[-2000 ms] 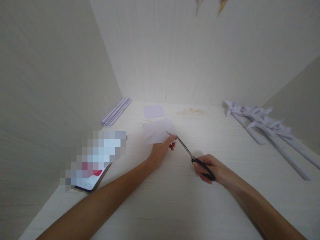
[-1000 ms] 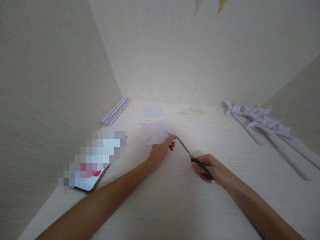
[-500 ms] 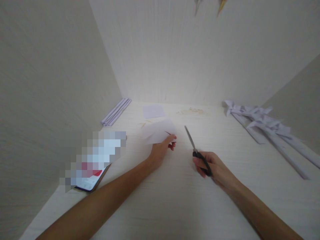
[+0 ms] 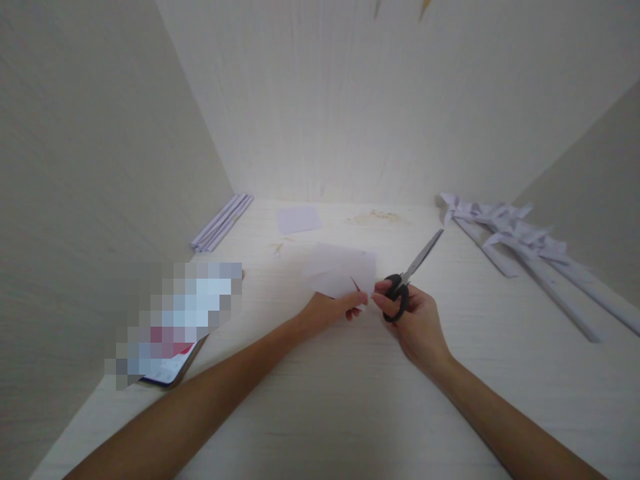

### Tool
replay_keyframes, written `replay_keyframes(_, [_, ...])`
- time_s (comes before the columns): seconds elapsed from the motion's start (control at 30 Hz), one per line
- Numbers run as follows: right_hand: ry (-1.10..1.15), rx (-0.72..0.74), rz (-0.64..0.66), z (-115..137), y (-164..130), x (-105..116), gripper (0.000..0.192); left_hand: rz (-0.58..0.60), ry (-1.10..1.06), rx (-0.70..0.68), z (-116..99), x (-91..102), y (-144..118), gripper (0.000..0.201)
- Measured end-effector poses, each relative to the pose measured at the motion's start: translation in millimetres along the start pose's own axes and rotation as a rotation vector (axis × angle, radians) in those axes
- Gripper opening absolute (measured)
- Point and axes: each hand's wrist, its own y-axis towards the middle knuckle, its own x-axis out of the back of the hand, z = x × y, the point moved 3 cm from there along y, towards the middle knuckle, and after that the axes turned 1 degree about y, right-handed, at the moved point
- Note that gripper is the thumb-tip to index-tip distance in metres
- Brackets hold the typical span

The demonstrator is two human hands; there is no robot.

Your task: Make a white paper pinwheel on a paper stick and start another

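Note:
My left hand (image 4: 345, 303) pinches the near edge of a white sheet of paper (image 4: 343, 267), which has slits running into it. Close beside it on the right, my right hand (image 4: 413, 320) grips a pair of black-handled scissors (image 4: 423, 257) by the loops. The scissors' blades are together and point away toward the upper right, clear of the paper. The thumb and forefinger of my right hand reach the paper's right corner near my left fingertips; whether they touch it I cannot tell.
A flat paper piece (image 4: 299, 219) lies farther back. Rolled paper sticks (image 4: 223, 223) rest at the back left, above a partly blurred phone (image 4: 170, 370). On the right lie several paper sticks with fringed tops (image 4: 520, 230). A wall (image 4: 320, 120) rises behind.
My right hand has come up to the paper, and the scissors have swung from pointing up-left to up-right. My left hand and the paper have shifted slightly right. The view has moved a little.

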Motion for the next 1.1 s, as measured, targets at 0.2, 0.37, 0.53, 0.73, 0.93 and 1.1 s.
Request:
replay_keyframes(0.2, [-0.064,0.010,-0.012,-0.4,1.0,0.8,0.027,0.012,0.028,0.006,4.9,0.7,2.4,0.016])
replay_keyframes(0.37, [-0.110,0.049,0.009,1.1,0.8,0.7,0.027,-0.013,0.066,0.071,5.3,-0.3,2.5,0.019])
replay_keyframes(0.53, [-0.150,0.088,-0.007,1.8,0.6,1.5,0.025,0.018,0.112,0.088,4.6,-0.3,2.1,0.021])
replay_keyframes(0.73, [-0.107,0.085,-0.003,1.8,1.4,1.9,0.023,0.021,0.106,0.083,6.3,0.1,2.1,0.017])
replay_keyframes(0.93, [-0.018,0.034,-0.007,-1.0,2.2,2.0,0.022,0.054,0.132,0.062,7.7,-0.1,4.1,0.018])
replay_keyframes(1.1, [-0.014,0.059,-0.072,-1.1,4.4,5.2,0.023,0.043,0.150,-0.009,7.3,0.1,5.3,0.013])
